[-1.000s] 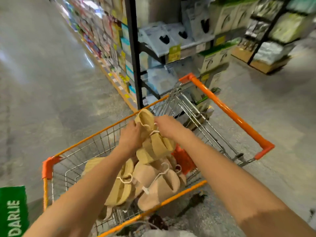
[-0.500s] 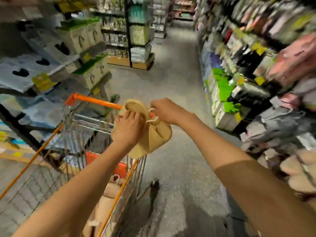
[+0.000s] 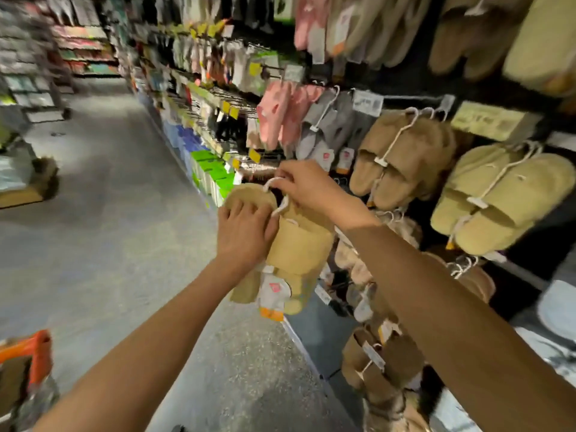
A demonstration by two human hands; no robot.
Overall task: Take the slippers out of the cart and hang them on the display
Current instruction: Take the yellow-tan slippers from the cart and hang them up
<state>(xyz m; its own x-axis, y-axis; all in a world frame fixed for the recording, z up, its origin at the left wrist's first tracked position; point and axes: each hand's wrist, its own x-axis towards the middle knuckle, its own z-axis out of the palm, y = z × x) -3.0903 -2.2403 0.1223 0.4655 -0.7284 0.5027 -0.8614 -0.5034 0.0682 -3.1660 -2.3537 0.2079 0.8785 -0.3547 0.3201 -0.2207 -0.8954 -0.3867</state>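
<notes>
I hold a pair of tan slippers (image 3: 299, 247) in mid-air in front of the slipper display (image 3: 414, 104). My left hand (image 3: 243, 235) grips the slippers' upper left side. Just above them, my right hand (image 3: 307, 185) pinches their white plastic hanger hook (image 3: 274, 188). A price tag dangles under the pair. The display to the right carries several hanging pairs: brown slippers (image 3: 402, 157), olive slippers (image 3: 498, 198), grey and pink ones further left. Only the orange corner of the cart (image 3: 34, 350) shows at the lower left.
The grey aisle floor (image 3: 109, 229) stretches away on the left. Shelves of packaged goods line both sides of the aisle. More slipper pairs (image 3: 383, 363) hang low on the display beneath my right arm.
I have turned from the cart to the display on the right. Both hands carried the tan pair up and over; the cart has slid to the lower left edge.
</notes>
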